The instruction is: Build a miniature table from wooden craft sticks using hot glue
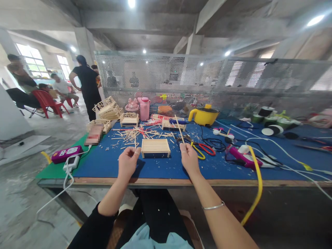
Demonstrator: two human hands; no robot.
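A small bed-shaped model made of pale wooden sticks [155, 146] stands on the blue table mat between my hands. Just left of it, my left hand [128, 162] is closed in a pinch on a short wooden stick [135, 139] that points up. To the right of the model, my right hand [189, 159] grips the lower end of a longer wooden stick [178, 128], which leans up and to the left. Beyond the model lies a heap of loose wooden sticks [129, 135], some with red parts.
Scissors with red and yellow handles [207, 148] lie right of my right hand. Behind are a yellow electric pot [206, 116], a pink jug [144, 108] and stacked stick models [107, 109]. Power strips [66, 154] and cables lie at both sides. People are at the far left.
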